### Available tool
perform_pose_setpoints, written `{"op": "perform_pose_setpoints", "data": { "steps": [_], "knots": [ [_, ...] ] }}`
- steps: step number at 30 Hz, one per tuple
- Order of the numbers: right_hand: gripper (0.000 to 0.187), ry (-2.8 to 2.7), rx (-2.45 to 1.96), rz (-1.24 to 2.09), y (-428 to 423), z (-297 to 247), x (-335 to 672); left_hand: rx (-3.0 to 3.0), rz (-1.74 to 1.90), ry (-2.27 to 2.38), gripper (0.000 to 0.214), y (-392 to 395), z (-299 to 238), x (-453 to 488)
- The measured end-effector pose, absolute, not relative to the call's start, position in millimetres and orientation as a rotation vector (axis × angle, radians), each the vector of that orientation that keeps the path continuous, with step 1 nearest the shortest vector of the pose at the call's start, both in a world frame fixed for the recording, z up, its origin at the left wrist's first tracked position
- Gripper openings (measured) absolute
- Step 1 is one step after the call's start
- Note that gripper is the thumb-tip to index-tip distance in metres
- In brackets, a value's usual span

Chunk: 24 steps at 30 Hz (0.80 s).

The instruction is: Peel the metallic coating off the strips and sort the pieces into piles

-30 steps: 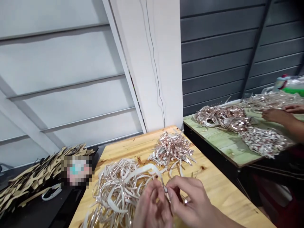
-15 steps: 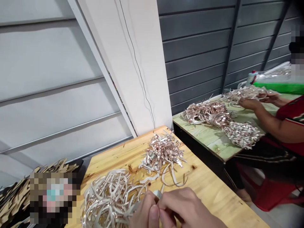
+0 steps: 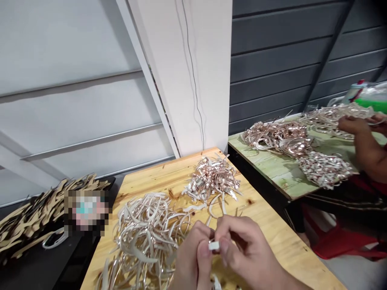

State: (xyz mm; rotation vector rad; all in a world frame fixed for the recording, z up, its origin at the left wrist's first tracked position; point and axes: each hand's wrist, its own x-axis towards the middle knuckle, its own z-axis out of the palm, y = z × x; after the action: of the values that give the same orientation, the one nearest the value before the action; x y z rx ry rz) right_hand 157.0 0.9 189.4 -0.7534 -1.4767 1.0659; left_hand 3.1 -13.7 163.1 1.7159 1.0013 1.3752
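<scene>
My left hand [image 3: 196, 253] and my right hand [image 3: 244, 249] meet low in the middle of the view, above the wooden table. Between their thumbs and fingertips they pinch a strip [image 3: 214, 245], of which a short white piece shows; the rest is hidden by the fingers. Left of my hands lies a large loose heap of white and rose-gold strips [image 3: 145, 229]. Just beyond them sits a smaller pile of shiny rose-gold strips [image 3: 213, 177], with a few white curls trailing from it.
The wooden table [image 3: 278, 237] has its far end near a white pillar [image 3: 208, 72]. At right, a co-worker's hand [image 3: 359, 129] handles strips over a green table [image 3: 266, 163] with several bundles. Tan strips [image 3: 33, 217] lie on a black surface at left.
The view has turned so the tables sit higher and the pillar further right. My hands have shifted, and the white piece between my fingertips shows more clearly.
</scene>
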Motion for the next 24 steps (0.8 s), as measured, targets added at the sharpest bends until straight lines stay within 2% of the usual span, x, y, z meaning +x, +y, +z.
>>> {"op": "perform_pose_setpoints", "data": {
  "steps": [4,7,12,16,19,24],
  "knots": [
    [0.027,-1.227,-0.590,1.302,-0.9,182.3,150.9,1.684,1.483,0.796,0.036,-8.5,164.9,4.5],
    [0.028,-1.029,-0.465,1.453,-0.2,175.3,141.6,1.534,1.566,0.680,0.041,-7.2,163.5,5.9],
    [0.033,-0.798,-0.460,1.568,7.1,174.0,128.6,1.363,1.544,0.777,0.045,-5.0,168.2,-2.7],
    [0.047,-1.232,-0.799,1.337,9.9,177.5,126.9,1.536,1.572,0.988,0.041,-3.6,175.5,-18.6],
    [0.040,-1.594,-0.967,1.113,8.4,181.0,125.0,1.647,1.555,1.070,0.040,-3.4,180.1,-25.7],
    [0.035,-1.748,-0.996,0.842,2.8,191.5,120.0,1.623,1.516,0.976,0.047,-1.6,178.9,-20.6]
  ]
}}
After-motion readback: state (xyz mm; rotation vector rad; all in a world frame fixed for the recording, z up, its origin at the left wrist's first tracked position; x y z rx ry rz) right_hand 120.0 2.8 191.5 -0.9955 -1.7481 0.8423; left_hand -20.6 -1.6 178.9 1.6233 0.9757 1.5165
